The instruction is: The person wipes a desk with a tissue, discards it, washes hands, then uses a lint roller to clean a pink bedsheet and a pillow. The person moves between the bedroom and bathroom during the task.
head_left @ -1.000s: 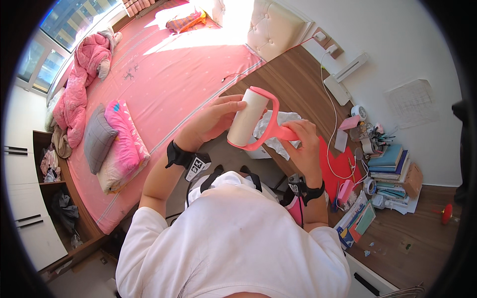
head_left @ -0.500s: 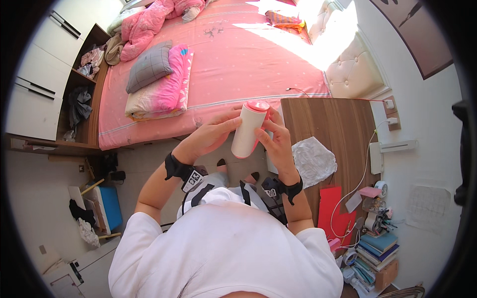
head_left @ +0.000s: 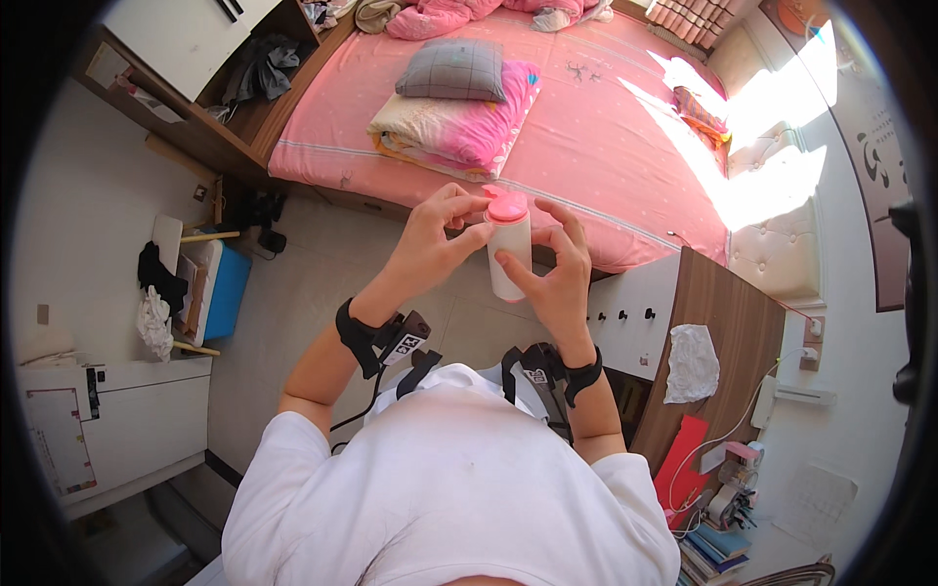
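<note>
Between my hands stands a white cylinder (head_left: 509, 259) with a round pink lid (head_left: 509, 207), tilted slightly, its pink lower rim just showing. Near the lid's far left edge, a small pink piece sticks out. My right hand (head_left: 559, 264) holds the cylinder from the right, thumb across its front and fingers curled behind. At the lid's left side, my left hand (head_left: 438, 242) is closed, thumb and fingertips against the top end. The cylinder's far side is hidden. Both wrists wear black straps with small devices.
Ahead is a bed (head_left: 596, 137) with a pink sheet, folded quilt (head_left: 440, 127) and grey pillow (head_left: 451, 70). To the right, a wooden-topped cabinet (head_left: 728, 293) bears a crumpled white sheet (head_left: 693, 363) and red paper (head_left: 687, 454). A blue box (head_left: 231, 288) stands at left.
The view has turned, so the bed and cabinet sit further right. The cylinder is more upright; its pink side strip no longer shows. My left fingers have shifted to the lid's left edge.
</note>
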